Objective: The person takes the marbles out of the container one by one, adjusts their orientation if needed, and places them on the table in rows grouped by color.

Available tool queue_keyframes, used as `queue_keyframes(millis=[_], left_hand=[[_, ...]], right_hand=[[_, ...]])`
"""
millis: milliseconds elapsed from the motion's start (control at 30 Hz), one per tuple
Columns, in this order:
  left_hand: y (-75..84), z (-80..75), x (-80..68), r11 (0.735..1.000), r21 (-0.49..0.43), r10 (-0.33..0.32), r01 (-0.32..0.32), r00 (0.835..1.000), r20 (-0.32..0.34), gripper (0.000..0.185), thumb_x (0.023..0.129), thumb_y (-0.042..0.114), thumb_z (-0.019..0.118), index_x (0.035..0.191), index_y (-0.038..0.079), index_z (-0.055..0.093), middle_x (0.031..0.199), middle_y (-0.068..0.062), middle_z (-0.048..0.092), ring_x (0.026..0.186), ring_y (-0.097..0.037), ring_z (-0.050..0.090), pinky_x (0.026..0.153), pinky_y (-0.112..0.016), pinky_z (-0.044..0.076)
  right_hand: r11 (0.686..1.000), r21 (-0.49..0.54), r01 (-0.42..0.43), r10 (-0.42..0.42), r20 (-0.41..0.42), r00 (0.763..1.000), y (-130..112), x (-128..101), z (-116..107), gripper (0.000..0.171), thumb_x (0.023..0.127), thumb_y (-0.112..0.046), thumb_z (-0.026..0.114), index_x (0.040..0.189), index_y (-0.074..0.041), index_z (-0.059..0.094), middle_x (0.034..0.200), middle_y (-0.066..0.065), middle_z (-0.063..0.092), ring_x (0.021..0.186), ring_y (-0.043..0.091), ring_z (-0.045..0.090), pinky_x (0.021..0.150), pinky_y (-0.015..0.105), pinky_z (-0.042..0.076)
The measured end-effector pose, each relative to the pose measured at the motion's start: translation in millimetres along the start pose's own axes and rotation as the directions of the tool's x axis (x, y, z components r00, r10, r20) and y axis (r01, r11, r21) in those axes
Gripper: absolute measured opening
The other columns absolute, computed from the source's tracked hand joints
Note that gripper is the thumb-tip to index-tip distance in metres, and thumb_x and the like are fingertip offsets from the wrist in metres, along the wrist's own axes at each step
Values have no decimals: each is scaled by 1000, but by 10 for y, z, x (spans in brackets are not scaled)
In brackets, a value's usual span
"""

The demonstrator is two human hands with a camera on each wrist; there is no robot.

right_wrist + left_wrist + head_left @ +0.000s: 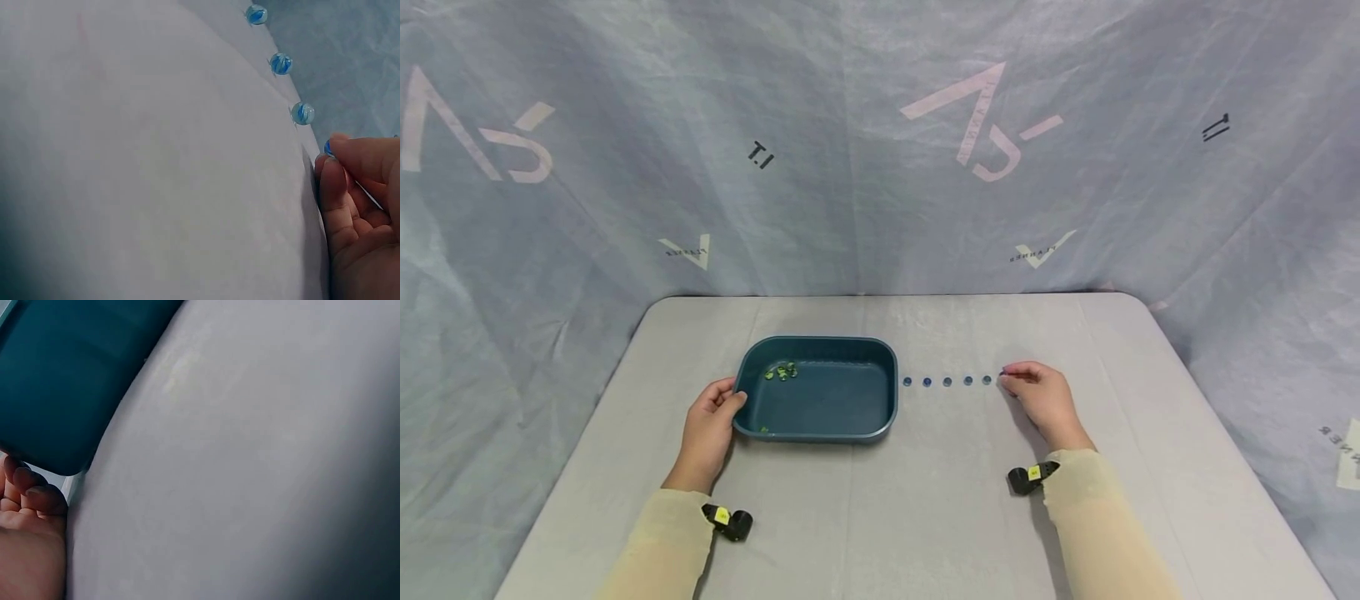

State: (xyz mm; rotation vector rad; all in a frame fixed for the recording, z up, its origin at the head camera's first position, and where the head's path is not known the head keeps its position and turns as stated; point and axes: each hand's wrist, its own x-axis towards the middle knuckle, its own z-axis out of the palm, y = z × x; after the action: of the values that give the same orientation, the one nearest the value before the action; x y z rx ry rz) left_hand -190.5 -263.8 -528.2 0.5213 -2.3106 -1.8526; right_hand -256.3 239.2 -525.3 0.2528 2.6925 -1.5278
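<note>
The left hand (711, 421) is gripping the left rim of the dark teal rounded-rectangular plastic tray (817, 429), thumb over the rim and fingers curled underneath, as the left wrist view confirms. The tray is sitting on the light grey table (925, 517), slightly left of centre. Several small green glass marbles (781, 372) are lying in its far left corner, and one more green marble appears to be resting by the near wall.

The right hand (1043, 398) is pinching a small blue swirled glass marble (328, 148) between thumb and fingertips, at table level. That marble is sitting at the right end of a straight row of blue glass marbles (947, 382), which is running rightward from just beside the tray's right wall. The marbles in the row are lying apart from one another.

Risks, as judged from this position:
- The pinched marble is smooth and round; a loose pinch is likely to let it slip and roll away across the table.
- The fingers are working just beside the next marble in the row; a brush is likely to knock it out of line.
- A pull or tilt by the left hand is likely to send the green marbles rolling inside the tray.

The blue-grey fabric backdrop (880, 150) is carrying pale printed logo shapes and small dark marks; none is legible. A black wrist-mounted camera with a yellow tag (1032, 477) is showing on each sleeve.
</note>
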Motion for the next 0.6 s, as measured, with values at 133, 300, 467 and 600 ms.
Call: queue_keyframes(millis=[133, 300, 467, 600], left_hand=[[15, 1, -6, 1000, -4, -1, 1, 1000, 3, 35, 104, 20, 60, 134, 1, 60, 116, -17, 62, 97, -15, 54, 78, -20, 45], [30, 3, -8, 1000, -6, 1, -1, 1000, 9, 35, 104, 19, 60, 134, 1, 60, 118, -19, 61, 97, -15, 54, 79, -20, 46], [23, -4, -11, 1000, -7, -4, 4, 1000, 15, 36, 104, 19, 60, 135, 1, 59, 119, -19, 61, 98, -16, 54, 79, -20, 45], [6, -11, -8, 1000, -14, -1, 1, 1000, 15, 36, 104, 19, 60, 135, 1, 59, 118, -19, 61, 98, -17, 54, 79, -20, 46]], right_hand=[[999, -32, 1, -1, 0, 1000, -13, -6, 5, 25, 99, -21, 71, 118, -6, 75, 108, 9, 73, 91, 18, 66, 74, 26, 53], [999, -44, -8, 8, -6, 1000, -12, -15, 3, 25, 98, -22, 72, 118, -7, 75, 109, 9, 73, 94, 19, 66, 75, 27, 53], [998, -56, -17, 16, -13, 1000, 1, -23, 11, 24, 98, -22, 72, 117, -8, 75, 107, 8, 73, 93, 18, 66, 74, 26, 53], [998, -56, -11, 10, -18, 1000, 4, -26, 25, 24, 97, -21, 72, 116, -7, 75, 106, 8, 73, 91, 18, 66, 74, 26, 53]])
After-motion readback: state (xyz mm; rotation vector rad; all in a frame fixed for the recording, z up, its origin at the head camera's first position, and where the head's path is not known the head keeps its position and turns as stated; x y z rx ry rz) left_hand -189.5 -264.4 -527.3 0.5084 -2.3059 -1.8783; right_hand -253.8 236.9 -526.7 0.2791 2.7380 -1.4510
